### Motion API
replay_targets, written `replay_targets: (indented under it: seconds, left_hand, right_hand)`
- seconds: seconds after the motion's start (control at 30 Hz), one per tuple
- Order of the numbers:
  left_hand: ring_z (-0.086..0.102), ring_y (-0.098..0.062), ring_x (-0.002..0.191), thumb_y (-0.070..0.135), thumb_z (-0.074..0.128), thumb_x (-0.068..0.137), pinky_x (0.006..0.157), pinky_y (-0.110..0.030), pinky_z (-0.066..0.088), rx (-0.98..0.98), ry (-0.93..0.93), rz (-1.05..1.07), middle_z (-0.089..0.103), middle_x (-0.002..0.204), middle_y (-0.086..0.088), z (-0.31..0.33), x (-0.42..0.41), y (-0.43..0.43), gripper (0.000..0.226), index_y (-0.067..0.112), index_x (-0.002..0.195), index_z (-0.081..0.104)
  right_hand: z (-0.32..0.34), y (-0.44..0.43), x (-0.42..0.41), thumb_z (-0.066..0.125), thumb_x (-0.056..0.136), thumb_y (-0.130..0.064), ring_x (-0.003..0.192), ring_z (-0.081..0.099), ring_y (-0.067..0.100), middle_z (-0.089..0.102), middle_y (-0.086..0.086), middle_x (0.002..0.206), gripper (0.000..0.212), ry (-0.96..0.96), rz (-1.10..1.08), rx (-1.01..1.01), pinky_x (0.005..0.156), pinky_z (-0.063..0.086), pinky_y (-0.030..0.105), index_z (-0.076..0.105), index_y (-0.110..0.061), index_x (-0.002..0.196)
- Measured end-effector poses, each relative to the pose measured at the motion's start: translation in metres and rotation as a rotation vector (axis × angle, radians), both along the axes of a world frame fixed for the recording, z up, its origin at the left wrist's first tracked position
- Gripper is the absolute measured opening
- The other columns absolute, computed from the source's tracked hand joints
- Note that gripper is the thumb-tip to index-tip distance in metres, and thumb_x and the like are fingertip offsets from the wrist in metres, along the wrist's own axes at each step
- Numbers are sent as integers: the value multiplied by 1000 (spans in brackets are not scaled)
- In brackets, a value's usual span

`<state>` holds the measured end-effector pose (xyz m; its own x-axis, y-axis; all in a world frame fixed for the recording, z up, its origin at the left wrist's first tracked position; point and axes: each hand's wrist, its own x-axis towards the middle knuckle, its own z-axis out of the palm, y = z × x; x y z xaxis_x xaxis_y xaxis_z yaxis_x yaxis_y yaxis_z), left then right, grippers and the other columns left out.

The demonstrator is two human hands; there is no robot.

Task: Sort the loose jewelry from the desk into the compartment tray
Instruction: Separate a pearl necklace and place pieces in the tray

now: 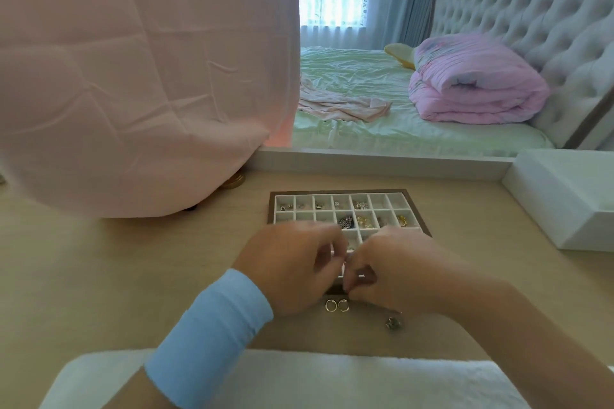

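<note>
A brown-framed compartment tray (412, 201) with white cells lies on the wooden desk, and several of its cells hold jewelry. My left hand (292, 271) and my right hand (395, 271) meet over the tray's near edge with curled fingers. Their fingertips come together around something small that is too blurred to identify. Two gold hoop earrings (336, 305) lie side by side on the desk just below my hands. A dark ornate piece (394, 323) lies to their right. The near rows of the tray are hidden by my hands.
A pink cloth (139, 83) drapes over something tall at the back left of the desk. A white box (564, 196) stands at the right. A white pad (315, 378) lies along the near edge. A mirror behind reflects a bed.
</note>
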<state>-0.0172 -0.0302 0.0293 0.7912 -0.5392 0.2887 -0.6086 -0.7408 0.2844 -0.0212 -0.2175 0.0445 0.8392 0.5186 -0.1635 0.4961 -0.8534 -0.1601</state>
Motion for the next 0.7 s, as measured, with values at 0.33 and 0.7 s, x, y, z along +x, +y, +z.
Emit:
replay_targets:
  seconds: [0.33,0.7]
  left_hand:
    - [57,-4,59,44,65,76,47,-13,30,74,-135,10,64,70,19,-43,-33,5,10,42,82,72]
    - [59,-6,64,45,63,78,48,-12,27,21,-172,52,65,76,17,-52,-35,4,12,41,84,73]
  right_hand:
    - [-12,3,-18,55,99,-36,88,59,7,72,-17,106,26,-80,75,-73,83,52,25,71,-44,118]
    - [-22,-1,-16,57,94,-39,66,46,-1,54,-19,69,15,-40,75,6,68,46,20,70,-36,99]
